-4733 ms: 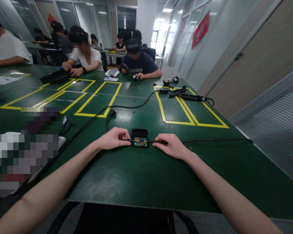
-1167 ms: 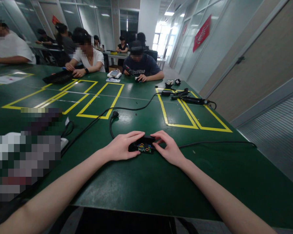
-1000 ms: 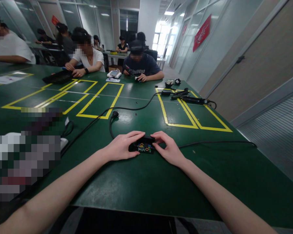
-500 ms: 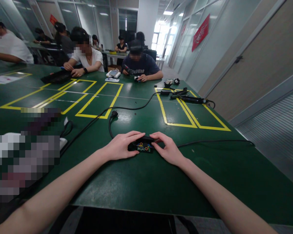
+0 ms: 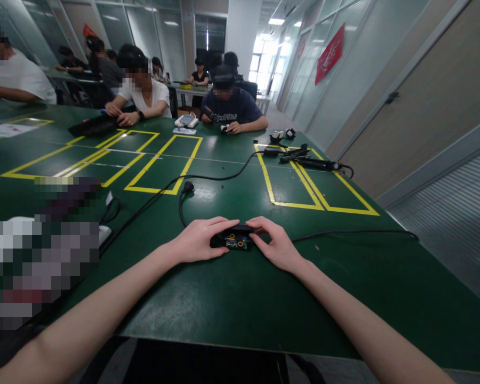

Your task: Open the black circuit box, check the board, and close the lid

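Between my hands, on the green table, is an opened black power adapter (image 5: 237, 243) with its circuit board and orange coils showing. Its black cover (image 5: 242, 229) stands raised along the far side. My left hand (image 5: 202, 240) grips the adapter's left end, thumb at the near edge and fingers on the cover. My right hand (image 5: 275, 242) pinches the cover's right end, thumb and index finger curled round it. A cord with a black plug (image 5: 188, 187) curves up beyond my left hand. Another black cable (image 5: 356, 232) runs off to the right from behind my right hand.
Yellow tape rectangles (image 5: 164, 164) mark the green table (image 5: 208, 304). A long black cord (image 5: 224, 176) crosses it toward black tools (image 5: 312, 160) at the far right. Several people sit opposite, one with a black tray (image 5: 94, 127). Pixelated items lie at the left.
Almost nothing differs. Both hands keep their hold on the adapter and its cover, and the cover looks tilted very slightly lower; the view has shifted a little.
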